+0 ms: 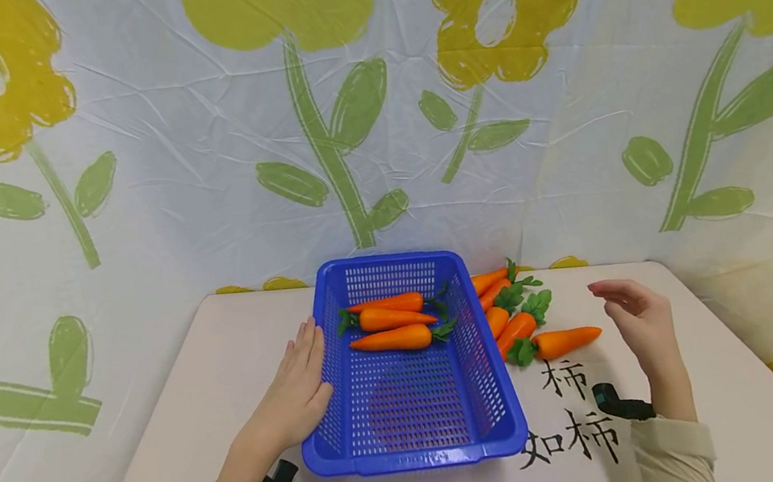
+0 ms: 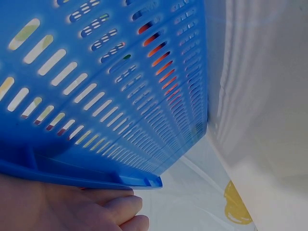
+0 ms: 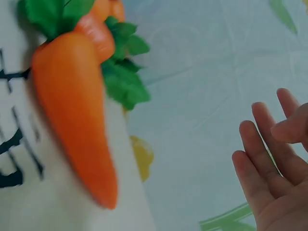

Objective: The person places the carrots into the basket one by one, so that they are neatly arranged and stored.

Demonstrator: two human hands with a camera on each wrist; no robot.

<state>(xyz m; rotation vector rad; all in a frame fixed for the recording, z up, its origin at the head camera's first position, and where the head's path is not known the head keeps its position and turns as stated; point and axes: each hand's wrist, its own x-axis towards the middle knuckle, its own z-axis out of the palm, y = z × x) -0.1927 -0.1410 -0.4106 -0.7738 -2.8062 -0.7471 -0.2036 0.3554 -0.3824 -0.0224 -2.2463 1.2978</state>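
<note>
My left hand [image 1: 298,395] rests along the left rim of a blue plastic basket [image 1: 415,459], its fingers straight. In the left wrist view the fingers [image 2: 110,207] lie under the rim, beside the slotted basket wall [image 2: 96,106]. Three orange carrots [image 1: 396,317] with green tops lie inside, toward the far end. My right hand [image 1: 642,321] is raised at the right, fingers relaxed, holding nothing. Nearest to it a single carrot [image 1: 567,342] lies on the table, its tip toward the hand; the right wrist view shows this carrot [image 3: 74,106] close up.
Several more carrots [image 1: 516,331] are heaped against the basket's right side. Black written characters [image 1: 588,434] mark the pale tabletop [image 1: 703,362]. Behind the table hangs a white cloth [image 1: 202,176] with yellow flowers and green leaves.
</note>
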